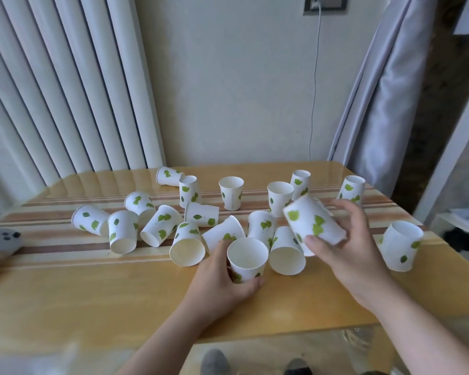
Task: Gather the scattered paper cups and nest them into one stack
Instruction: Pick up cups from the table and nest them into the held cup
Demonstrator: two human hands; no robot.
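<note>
Several white paper cups with green leaf prints lie scattered over the wooden table point(92, 288). My left hand point(220, 282) grips one upright cup point(246, 259) near the table's middle front, mouth up. My right hand point(344, 247) holds a second cup point(313, 220) tilted on its side in the air, just right of and above the first. Tipped cups lie around them, such as one point(188, 244) to the left and one point(286, 251) between my hands. Upright cups point(231, 193) stand farther back.
An upside-down cup point(401, 244) stands near the right table edge. A grey game controller point(0, 244) lies at the left edge. A radiator and wall stand behind the table, a curtain to the right. My feet show under the near edge.
</note>
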